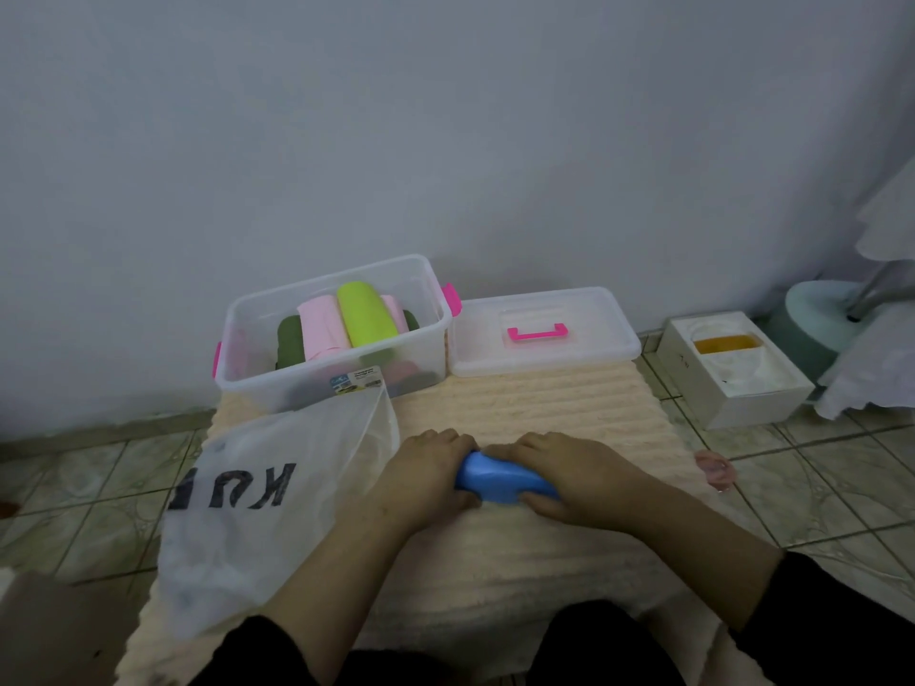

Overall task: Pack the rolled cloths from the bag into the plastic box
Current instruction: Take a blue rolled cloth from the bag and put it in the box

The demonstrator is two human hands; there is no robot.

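Observation:
A blue rolled cloth (500,477) lies on the cream mat (534,408) in front of me. My left hand (428,475) grips its left end and my right hand (569,475) grips its right end. The clear plastic box (257,373) with pink latches stands at the back left by the wall, lid off. It holds a lime green roll (366,314), pink rolls (319,331) and dark green rolls (289,339). The translucent white bag (257,507) with black letters lies flat to my left, its mouth toward the box.
The box lid (539,351) with a pink handle lies on the mat to the right of the box. A white carton (733,368) stands on the tiled floor further right, by a pale green stand base (812,314). A small pink object (715,470) sits at the mat's right edge.

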